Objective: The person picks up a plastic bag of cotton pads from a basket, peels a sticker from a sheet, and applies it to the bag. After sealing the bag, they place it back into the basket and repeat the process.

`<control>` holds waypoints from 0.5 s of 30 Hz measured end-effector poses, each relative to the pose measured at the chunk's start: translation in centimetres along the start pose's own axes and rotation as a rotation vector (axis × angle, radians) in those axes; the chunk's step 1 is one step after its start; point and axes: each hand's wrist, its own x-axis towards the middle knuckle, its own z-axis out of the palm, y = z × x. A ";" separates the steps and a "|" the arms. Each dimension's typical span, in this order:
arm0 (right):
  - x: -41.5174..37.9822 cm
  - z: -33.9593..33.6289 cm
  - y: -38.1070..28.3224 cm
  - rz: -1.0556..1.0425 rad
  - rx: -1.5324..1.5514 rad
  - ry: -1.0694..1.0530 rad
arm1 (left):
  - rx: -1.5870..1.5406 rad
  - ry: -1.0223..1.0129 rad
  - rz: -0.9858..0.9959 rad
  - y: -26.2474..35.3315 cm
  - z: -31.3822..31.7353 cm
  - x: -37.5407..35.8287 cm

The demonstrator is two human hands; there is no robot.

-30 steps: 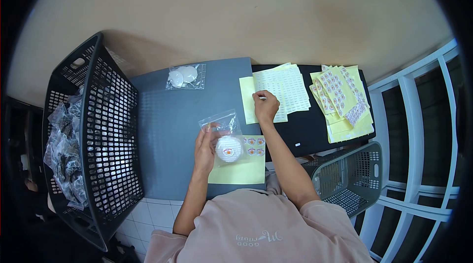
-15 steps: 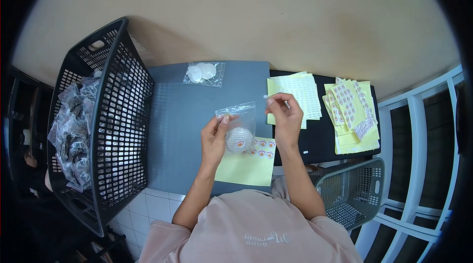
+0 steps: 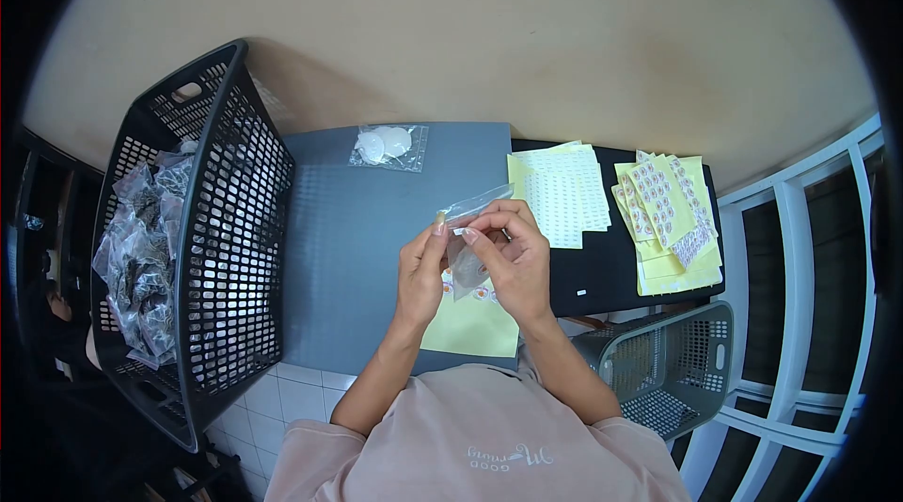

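Note:
A clear zip bag [image 3: 465, 278] with a white textured item inside is between my hands, tilted, its upper edge slanting up to the right. My left hand [image 3: 420, 276] pinches the bag near its zip edge. My right hand [image 3: 519, 262] is closed in front of the bag, thumb and fingertips at a small white sticker [image 3: 460, 231] against the plastic. The right fingers hide much of the bag. Beneath them lies a yellow backing sheet [image 3: 467, 329] with several round printed stickers, partly covered by the hands and bag.
A dark basket [image 3: 235, 248] of filled bags stands at the left. Another clear bag [image 3: 389, 145] with white round items lies at the table's back. On the right are white label sheets [image 3: 564, 191], yellow sticker sheets [image 3: 668, 210] and a lower grey basket [image 3: 715, 361].
My right hand has moved left and down, bringing the small white sticker from the side onto the bag. The bag has turned and tilted in my left hand, which has shifted slightly right.

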 end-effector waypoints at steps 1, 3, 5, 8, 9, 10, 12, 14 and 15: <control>0.0 0.1 0.0 -0.026 -0.016 0.005 | 0.000 0.000 0.000 0.1 -0.2 0.0; 0.0 0.3 0.2 -0.053 -0.031 0.010 | 0.166 -0.019 -0.039 0.2 -0.8 -0.2; 0.1 0.3 0.5 -0.084 -0.062 0.039 | 0.125 0.010 0.003 -0.3 0.0 -0.1; 0.0 0.3 0.7 -0.088 -0.124 0.033 | 0.112 0.042 0.051 -0.7 0.1 -0.3; 0.0 0.4 0.9 -0.088 -0.124 0.033 | 0.137 0.044 0.056 -0.7 0.0 -0.4; 0.0 0.5 1.1 -0.092 -0.088 0.051 | 0.137 0.044 0.055 -0.7 0.0 -0.5; 0.1 0.4 1.4 -0.099 -0.054 0.071 | 0.230 0.032 0.069 -0.4 -0.1 -0.6; 0.2 0.2 1.5 -0.102 -0.005 0.062 | 0.231 0.029 0.063 0.0 0.1 -0.7; 0.2 0.2 1.4 -0.101 -0.004 0.061 | 0.233 0.026 0.057 0.1 0.1 -0.7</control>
